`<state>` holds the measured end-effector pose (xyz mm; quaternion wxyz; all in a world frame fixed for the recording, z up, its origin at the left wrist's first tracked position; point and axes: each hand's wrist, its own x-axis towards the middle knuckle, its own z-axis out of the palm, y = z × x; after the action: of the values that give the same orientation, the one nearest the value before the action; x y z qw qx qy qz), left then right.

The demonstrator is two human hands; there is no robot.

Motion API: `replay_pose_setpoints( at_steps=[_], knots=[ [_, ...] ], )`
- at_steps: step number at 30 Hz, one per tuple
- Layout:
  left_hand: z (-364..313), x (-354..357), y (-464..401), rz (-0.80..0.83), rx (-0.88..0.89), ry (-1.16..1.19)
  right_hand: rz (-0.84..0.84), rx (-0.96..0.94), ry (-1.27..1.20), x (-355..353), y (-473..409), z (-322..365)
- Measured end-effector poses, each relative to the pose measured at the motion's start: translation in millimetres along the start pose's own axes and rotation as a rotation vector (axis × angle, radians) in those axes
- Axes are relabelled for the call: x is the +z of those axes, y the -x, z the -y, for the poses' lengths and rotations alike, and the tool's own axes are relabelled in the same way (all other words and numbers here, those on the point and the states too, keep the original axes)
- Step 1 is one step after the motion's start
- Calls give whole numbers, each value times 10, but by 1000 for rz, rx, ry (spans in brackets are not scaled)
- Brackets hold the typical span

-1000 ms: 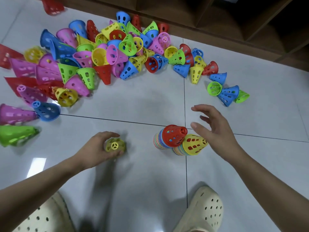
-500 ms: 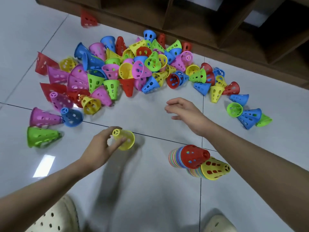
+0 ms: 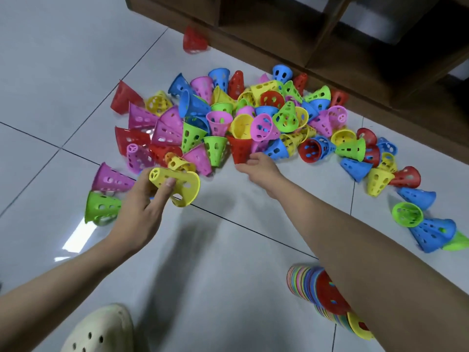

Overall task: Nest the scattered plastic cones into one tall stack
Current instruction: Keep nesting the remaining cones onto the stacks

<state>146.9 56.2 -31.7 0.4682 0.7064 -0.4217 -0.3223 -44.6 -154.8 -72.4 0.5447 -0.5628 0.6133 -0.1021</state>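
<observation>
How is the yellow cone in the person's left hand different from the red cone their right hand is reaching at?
The yellow cone is lifted off the floor, gripped in the left hand; the red cone sits at the pile's edge, the right hand just at its narrow tip. The yellow cone lies sideways; the red cone's wide mouth points away. Both are perforated plastic of the same shape.

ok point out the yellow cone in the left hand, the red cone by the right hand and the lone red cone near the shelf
yellow cone [image 3: 181, 182]: head view, perforated side wall
red cone [image 3: 239, 148]: head view, side wall
lone red cone [image 3: 194, 43]: head view, side wall
</observation>
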Motion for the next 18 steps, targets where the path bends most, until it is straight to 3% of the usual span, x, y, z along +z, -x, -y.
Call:
replay_pose_setpoints(
  at_steps=[9,15,18],
  knots=[
    [-43,-199,-200,-81,-4,6,-293,2,-140,423,-437,65],
    [-164,-137,-251,-91,-1,27,-174,-41,-98,224,-205,168],
    [-217,-86,-255,-61,12,46,-37,-72,-59,-37,136,276]
  ],
)
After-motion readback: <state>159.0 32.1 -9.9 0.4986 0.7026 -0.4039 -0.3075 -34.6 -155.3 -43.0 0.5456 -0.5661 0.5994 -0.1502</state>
